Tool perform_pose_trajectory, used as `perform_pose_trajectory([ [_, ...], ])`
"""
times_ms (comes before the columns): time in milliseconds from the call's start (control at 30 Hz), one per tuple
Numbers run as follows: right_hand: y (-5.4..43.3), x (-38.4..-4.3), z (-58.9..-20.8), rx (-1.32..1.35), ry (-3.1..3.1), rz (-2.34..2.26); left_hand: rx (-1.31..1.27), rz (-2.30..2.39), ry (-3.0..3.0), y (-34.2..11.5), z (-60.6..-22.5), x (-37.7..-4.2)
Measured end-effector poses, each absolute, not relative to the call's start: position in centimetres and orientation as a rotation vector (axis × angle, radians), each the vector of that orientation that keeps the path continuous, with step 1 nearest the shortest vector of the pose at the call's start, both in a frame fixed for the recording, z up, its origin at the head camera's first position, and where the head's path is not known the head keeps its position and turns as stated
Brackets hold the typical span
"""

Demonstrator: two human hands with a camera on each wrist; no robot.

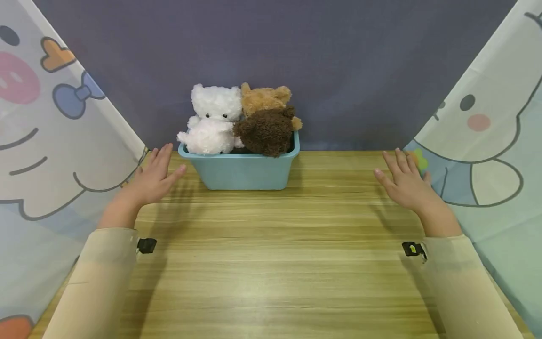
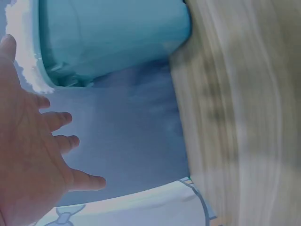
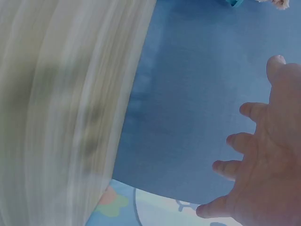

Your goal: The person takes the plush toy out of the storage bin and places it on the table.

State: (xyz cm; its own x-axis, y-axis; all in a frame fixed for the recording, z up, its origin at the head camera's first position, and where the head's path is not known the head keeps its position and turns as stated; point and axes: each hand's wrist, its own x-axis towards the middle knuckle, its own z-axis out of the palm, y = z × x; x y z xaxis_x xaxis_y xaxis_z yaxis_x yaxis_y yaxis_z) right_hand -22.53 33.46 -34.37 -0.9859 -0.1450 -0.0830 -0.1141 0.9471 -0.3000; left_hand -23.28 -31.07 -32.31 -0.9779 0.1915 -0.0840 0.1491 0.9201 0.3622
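A light blue plastic bin (image 1: 247, 173) stands at the back of the wooden table, filled with plush toys. At its back left sits a white plush bear (image 1: 217, 101), with a pale pink plush toy (image 1: 209, 136) in front of it. A tan plush bear (image 1: 264, 98) is at the back right, behind a dark brown plush toy (image 1: 267, 132). My left hand (image 1: 151, 178) hovers just left of the bin with fingers spread, holding nothing. Far to the right of the bin, my right hand (image 1: 406, 182) is likewise spread above the table, its palm bare in the right wrist view.
The wood-grain table (image 1: 271, 263) reaches back to a dark grey-blue cloth (image 1: 271, 47). Cartoon-printed curtains hang on the left (image 1: 51, 141) and right (image 1: 487, 141) sides, close to both forearms. Small black devices are strapped at both wrists.
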Motion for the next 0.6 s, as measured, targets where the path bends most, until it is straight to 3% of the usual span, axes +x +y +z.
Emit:
perform_pose_trajectory([
  [333, 30.6, -23.0, -32.4, -0.275, 3.036, -0.45, 0.3, 0.65, 3.008, -29.6, -30.8, -23.2],
  [600, 26.8, -24.2, -29.4, -0.34, 3.014, -0.466, 0.26, 0.681, 3.042, -28.0, -29.6, -24.9],
])
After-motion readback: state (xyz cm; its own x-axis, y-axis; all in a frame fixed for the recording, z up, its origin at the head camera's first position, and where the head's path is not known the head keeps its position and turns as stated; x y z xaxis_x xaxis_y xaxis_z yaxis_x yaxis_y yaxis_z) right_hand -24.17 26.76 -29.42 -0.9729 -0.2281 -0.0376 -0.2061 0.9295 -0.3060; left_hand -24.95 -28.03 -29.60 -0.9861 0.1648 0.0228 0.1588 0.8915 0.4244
